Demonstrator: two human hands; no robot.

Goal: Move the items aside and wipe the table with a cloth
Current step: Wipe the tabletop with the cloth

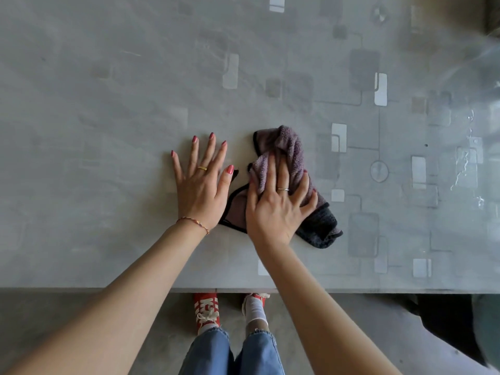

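Grey, glossy table (108, 90) with a faint pattern of rounded rectangles fills the frame. Left of centre, the left hand (201, 185) lies flat on it, fingers straight and spread. Just right, touching its thumb, the right hand (276, 209) presses a crumpled mauve terry cloth (290, 147) with black-bound edges, fingers extended and slightly apart. Wet streaks (465, 169) glisten at right.

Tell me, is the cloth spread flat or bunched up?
Bunched up: the cloth lies crumpled in folds under the right hand.
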